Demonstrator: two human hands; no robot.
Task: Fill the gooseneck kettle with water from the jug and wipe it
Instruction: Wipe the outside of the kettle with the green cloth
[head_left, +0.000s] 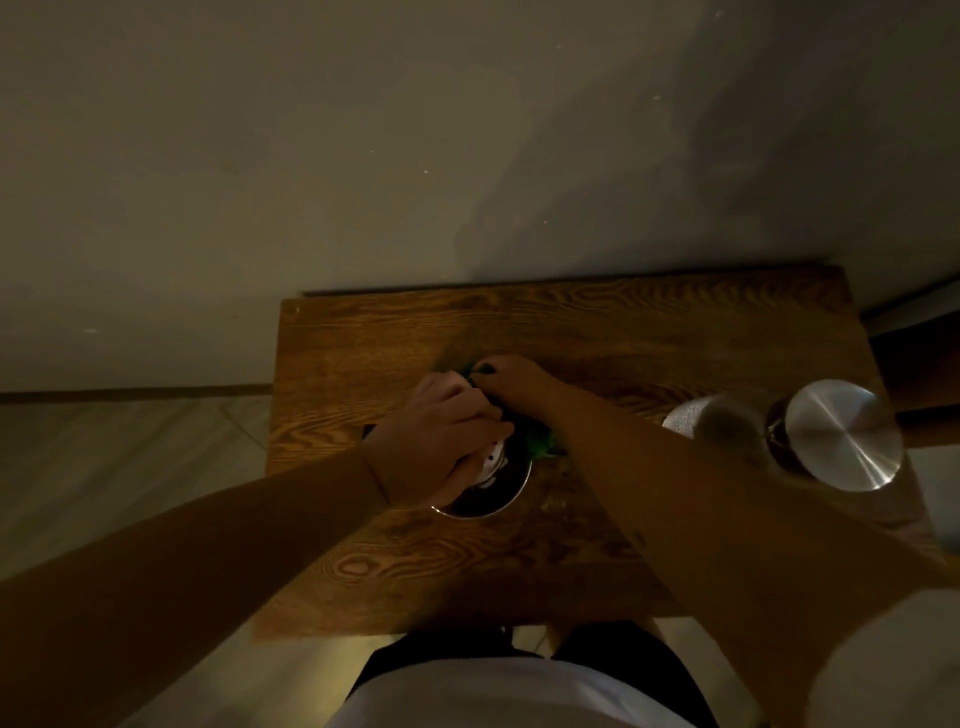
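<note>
Near the middle of a small wooden table, both hands work on the open-topped gooseneck kettle, whose steel rim shows just toward the near edge from them. The left hand is closed around the kettle's top, and the right hand is clamped on a green cloth pressed against its far side. By the right edge stand the glass jug and a brushed steel lid; no writing is legible in the dim light.

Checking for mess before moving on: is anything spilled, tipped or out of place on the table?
Nothing stands out. The kettle sits upright under both hands, the lid lies off to the right, and dim light hides any small drips.
</note>
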